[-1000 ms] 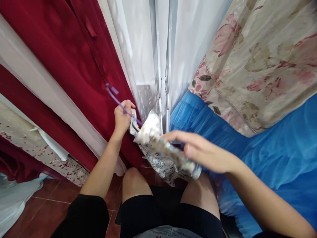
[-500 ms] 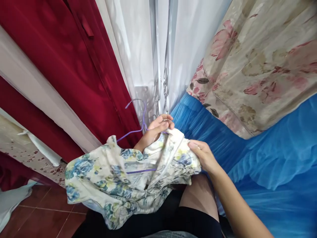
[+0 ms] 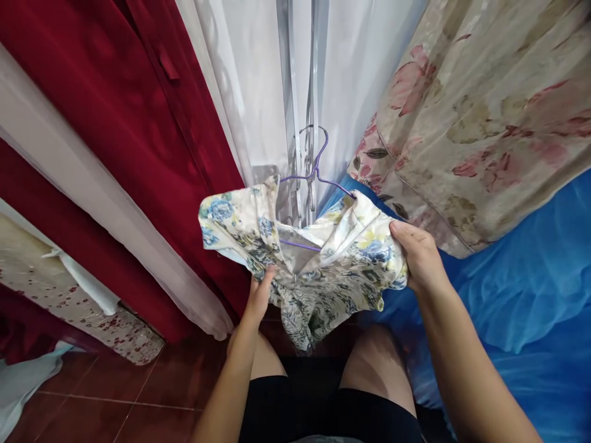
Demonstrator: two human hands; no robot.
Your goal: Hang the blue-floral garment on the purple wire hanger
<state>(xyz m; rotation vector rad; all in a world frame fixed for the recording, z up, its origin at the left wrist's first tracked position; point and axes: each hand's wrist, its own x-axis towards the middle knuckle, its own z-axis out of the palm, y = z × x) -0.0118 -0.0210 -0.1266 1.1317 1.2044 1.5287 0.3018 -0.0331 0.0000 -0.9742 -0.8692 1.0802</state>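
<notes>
A white garment with blue and yellow flowers (image 3: 318,258) hangs on a thin purple wire hanger (image 3: 316,169), held up in front of me. My left hand (image 3: 261,294) pinches the cloth from below at its left front. Along the garment's right edge, my right hand (image 3: 415,255) is closed on the shoulder. The hanger's hook points up toward a white metal window grille (image 3: 302,104). Most of the hanger's bar is hidden inside the cloth.
Red curtains (image 3: 115,111) and a white sheer curtain (image 3: 240,86) hang at left. A beige floral cloth (image 3: 484,123) and blue tulle (image 3: 508,295) fill the right. My knees in black shorts (image 3: 323,400) are below, above a red tile floor (image 3: 92,394).
The garment went from bunched on my lap to lifted and spread on the hanger. My left hand moved from the hanger's neck down to the front cloth; the hook now points up.
</notes>
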